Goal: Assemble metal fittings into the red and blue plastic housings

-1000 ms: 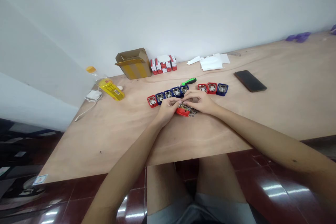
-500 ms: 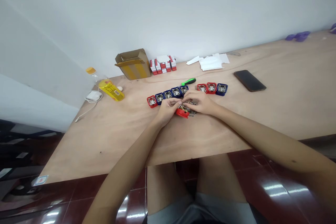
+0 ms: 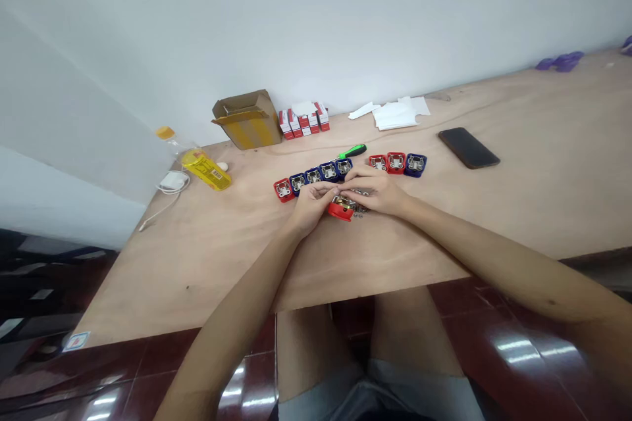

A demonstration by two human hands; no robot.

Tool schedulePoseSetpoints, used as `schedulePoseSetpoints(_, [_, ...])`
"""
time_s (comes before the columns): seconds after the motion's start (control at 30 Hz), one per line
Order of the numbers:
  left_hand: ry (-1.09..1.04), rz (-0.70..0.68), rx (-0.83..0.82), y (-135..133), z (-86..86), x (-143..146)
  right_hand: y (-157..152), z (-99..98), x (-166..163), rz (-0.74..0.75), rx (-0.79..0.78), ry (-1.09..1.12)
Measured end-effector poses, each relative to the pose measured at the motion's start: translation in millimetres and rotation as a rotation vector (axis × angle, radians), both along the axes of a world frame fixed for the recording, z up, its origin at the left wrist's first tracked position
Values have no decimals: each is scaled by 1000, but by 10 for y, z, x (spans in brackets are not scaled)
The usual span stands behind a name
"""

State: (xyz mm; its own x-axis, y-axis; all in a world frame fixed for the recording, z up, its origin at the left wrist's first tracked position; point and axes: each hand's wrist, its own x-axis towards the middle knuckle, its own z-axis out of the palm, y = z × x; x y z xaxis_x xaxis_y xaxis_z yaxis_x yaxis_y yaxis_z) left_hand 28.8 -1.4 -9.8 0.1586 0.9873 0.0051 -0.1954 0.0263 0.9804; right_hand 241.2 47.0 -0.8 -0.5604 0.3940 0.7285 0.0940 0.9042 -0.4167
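Observation:
My left hand (image 3: 310, 205) and my right hand (image 3: 376, 189) meet at the middle of the wooden table (image 3: 207, 256). Both have their fingers curled round a small red part (image 3: 340, 209) with a brass and metal piece on top. A few small metal bits (image 3: 362, 208) lie by my right hand. Just behind my hands runs a row of red and blue parts with metal clips (image 3: 313, 177). Another three such parts (image 3: 397, 162) sit to the right of that row.
A green-handled screwdriver (image 3: 353, 151) lies behind the row. A dark phone (image 3: 468, 148) lies to the right. At the back stand an open cardboard box (image 3: 247, 120), small red and white boxes (image 3: 302, 121) and white papers (image 3: 396, 115). A yellow bottle (image 3: 200, 162) and white charger (image 3: 172, 181) are left.
My hands and the red part stay in the same place on the table; only my fingers shift a little. The view has tilted slightly.

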Motion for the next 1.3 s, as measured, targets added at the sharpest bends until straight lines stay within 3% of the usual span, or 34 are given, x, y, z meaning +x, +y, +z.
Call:
schedulePoseSetpoints(0.97, [-22, 28, -30, 17, 6, 0, 42, -47, 52, 21, 38, -48])
schedulePoseSetpoints(1.3, [-116, 41, -68, -8, 55, 3, 27, -29, 53, 74, -59, -92])
